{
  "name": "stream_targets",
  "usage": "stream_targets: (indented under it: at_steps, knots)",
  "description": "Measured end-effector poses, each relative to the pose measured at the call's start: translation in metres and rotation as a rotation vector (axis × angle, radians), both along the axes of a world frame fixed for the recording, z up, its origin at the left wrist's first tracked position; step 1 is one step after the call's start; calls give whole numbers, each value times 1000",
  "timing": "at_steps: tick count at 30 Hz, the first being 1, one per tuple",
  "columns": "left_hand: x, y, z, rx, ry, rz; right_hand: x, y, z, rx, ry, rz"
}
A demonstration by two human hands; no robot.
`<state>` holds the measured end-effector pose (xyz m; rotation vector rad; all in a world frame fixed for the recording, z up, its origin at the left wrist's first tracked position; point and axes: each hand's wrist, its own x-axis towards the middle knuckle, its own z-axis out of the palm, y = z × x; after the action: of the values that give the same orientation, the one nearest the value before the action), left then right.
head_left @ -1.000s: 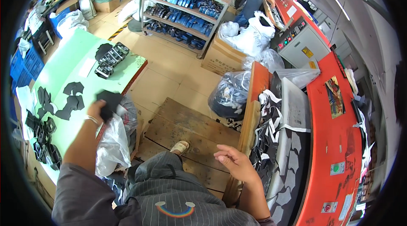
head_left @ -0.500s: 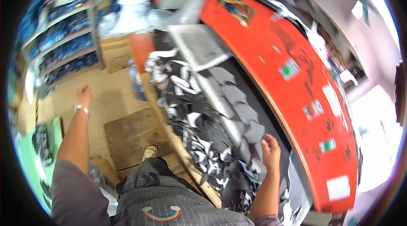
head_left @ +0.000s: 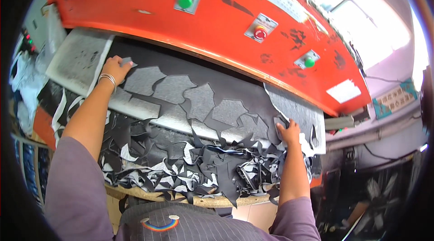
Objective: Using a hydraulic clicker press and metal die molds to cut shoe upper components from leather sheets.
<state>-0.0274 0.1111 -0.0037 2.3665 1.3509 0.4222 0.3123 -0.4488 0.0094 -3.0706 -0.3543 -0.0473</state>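
A black sheet of material point(head_left: 190, 71) with several shapes cut out of it lies on the grey bed of an orange cutting machine point(head_left: 212, 19). My left hand point(head_left: 115, 67) grips the sheet's far left edge, a bracelet on its wrist. My right hand point(head_left: 288, 131) presses flat on the sheet's right side, next to a torn grey edge. The grey cut-outs point(head_left: 199, 101) show the bed through the sheet between my two hands.
A thick heap of black and white offcuts point(head_left: 194, 164) covers the near edge of the bench. The machine's panel carries green buttons point(head_left: 185, 1) and a red button point(head_left: 260, 33). White bags point(head_left: 20, 78) sit at the left. A fan point(head_left: 384, 191) stands low right.
The view has swung from the floor and green table to the cutting machine. My left hand let go of a dark piece over the bag; both hands now rest on the black sheet.
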Motion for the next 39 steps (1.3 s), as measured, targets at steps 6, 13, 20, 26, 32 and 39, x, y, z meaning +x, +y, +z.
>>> stream_targets:
  at_steps: [6, 13, 20, 26, 32, 39]
  knots:
    - [44, -27, 16, 95, 250, 5, 23, -2, -2, -77, 40, -10]
    - [49, -18, 0, -6, 234, 49, 23, -23, -21, -194, -60, -2]
    - [42, -33, 3, -27, 227, -29, 27, -51, -20, -258, -76, 130]
    - [13, -82, 14, -82, 144, -107, 41, -102, -9, -264, -40, 110]
    - [-2, -121, 12, -142, 132, -87, 39, -142, -13, -244, -28, 153]
    - [-12, -147, 20, -109, 247, -90, 23, -205, -13, 206, 95, 201]
